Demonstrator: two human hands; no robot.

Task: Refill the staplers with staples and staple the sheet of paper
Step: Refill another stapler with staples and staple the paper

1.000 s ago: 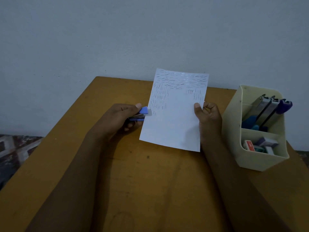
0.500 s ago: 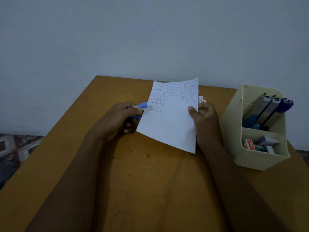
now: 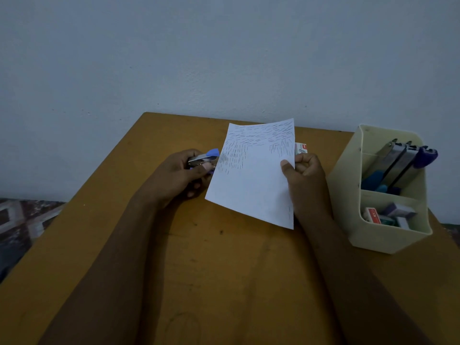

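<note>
The scene is being rendered dim and underexposed, with a cool grey-blue cast being laid over the wall (image 3: 224, 58). The sheet of paper (image 3: 251, 180) is being picked out as the brightest surface. Both forearms (image 3: 119, 270) are being reduced to near-silhouettes, their detail being lost in shadow. A soft shadow is being cast onto the desk (image 3: 224, 270) beneath the left hand (image 3: 174, 175). Fine detail is being softened throughout, and the organizer (image 3: 348, 207) and floor (image 3: 22, 220) at the edges are being stretched by the wide-angle lens.
</note>
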